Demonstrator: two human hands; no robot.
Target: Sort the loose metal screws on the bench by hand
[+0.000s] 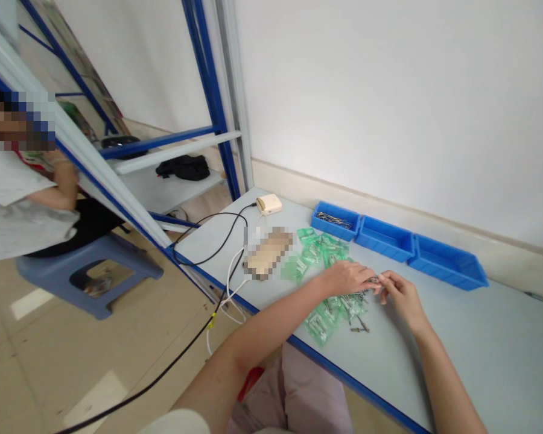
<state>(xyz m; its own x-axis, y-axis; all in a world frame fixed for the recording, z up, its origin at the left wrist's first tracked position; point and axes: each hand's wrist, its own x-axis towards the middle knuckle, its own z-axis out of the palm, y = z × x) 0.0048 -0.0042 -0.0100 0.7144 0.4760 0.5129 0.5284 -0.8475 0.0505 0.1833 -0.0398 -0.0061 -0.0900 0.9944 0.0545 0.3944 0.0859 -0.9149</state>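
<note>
both hands meet over the table (493,355). right hand (402,295): thumb and forefinger pinched nearly together on small metal pieces (374,279). left hand (349,277): palm down, fingers bent at the same pieces; cannot tell how firmly it grips.

just under and left of the grip, green packets (319,325) in a loose heap, metal parts showing through; left hand and wrist lie over part of it, hiding what is beneath. nearer the body from the grip, a few loose metal pins (359,327) on bare tabletop.

beyond the grip, three blue bins in a row: the left bin (335,220) with thin metal rods (332,219), the middle bin (384,239), the right bin (447,262).

farther left of the grip, past the packets, a blurred-out tan object (268,253); behind that, a cream device (269,205) with a black cable (208,259). well apart, far left, another person (22,205) on a blue stool (85,271).
</note>
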